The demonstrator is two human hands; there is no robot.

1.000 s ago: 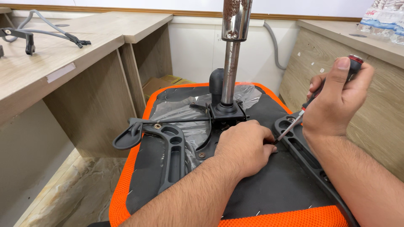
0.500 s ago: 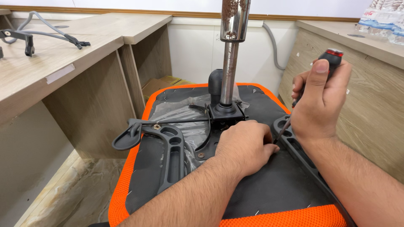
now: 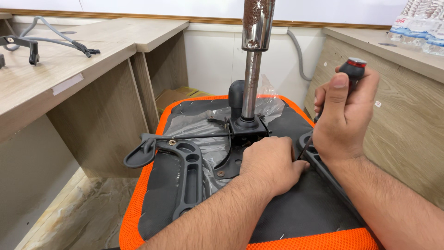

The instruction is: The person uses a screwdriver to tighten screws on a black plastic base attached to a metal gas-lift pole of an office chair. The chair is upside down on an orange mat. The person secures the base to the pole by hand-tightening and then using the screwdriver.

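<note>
We are looking down at an upturned office chair seat [image 3: 296, 217], black underneath with an orange mesh edge, and we place everything else from it. A black metal mechanism plate [image 3: 243, 132] sits at the seat's middle, with a chrome gas-lift column [image 3: 252, 78] rising straight up out of it toward the top of the view. A black plastic armrest bracket [image 3: 187, 178] lies flat on the seat's left part, and a second bracket [image 3: 323, 162] runs along its right edge.

Our right hand [image 3: 344, 120] is closed around the black, red-capped handle of a screwdriver [image 3: 354, 69] above the seat's right edge. The tool's long axis stands nearly upright, leaning slightly, handle up and thin shaft pointing down and leftward to the right bracket. Our left hand [image 3: 270, 164] rests curled, palm down, on the seat beside the shaft's tip, holding nothing that we can see.

We judge a screw at the right bracket is being driven. The next move seems to call for keeping the tip seated and turning squarely while the left hand steadies.
</note>
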